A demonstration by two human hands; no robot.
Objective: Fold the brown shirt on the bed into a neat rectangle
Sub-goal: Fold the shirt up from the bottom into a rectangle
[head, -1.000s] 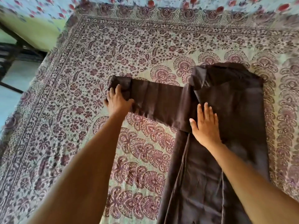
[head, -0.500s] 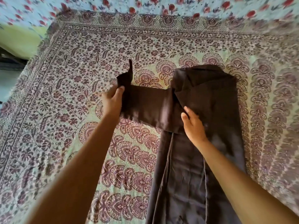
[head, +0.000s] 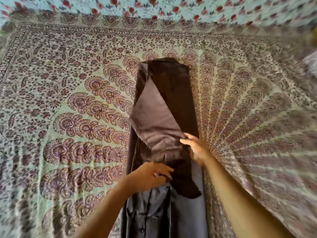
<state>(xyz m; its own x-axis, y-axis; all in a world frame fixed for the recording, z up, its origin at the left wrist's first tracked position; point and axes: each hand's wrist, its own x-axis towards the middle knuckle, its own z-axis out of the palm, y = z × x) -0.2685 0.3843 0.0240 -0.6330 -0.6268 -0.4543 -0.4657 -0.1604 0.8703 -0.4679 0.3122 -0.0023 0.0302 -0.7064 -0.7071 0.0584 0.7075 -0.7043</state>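
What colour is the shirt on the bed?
The folded cloth shirt is dark brown; head view shows it.

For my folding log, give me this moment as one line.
shirt: narrow strip on bedspread | sleeve: folded over shirt | right hand: pinches sleeve | left hand: on shirt, grip unclear

bed cover (head: 68,83): green-maroon paisley | far edge: red-flowered sheet (head: 154,7)

Left hand (head: 151,176): low, fingers bent inward, blurred; grip unclear.
Right hand (head: 194,148): further forward, fingertips pinching the shirt (head: 180,100).
Arms: both bare, reaching forward.
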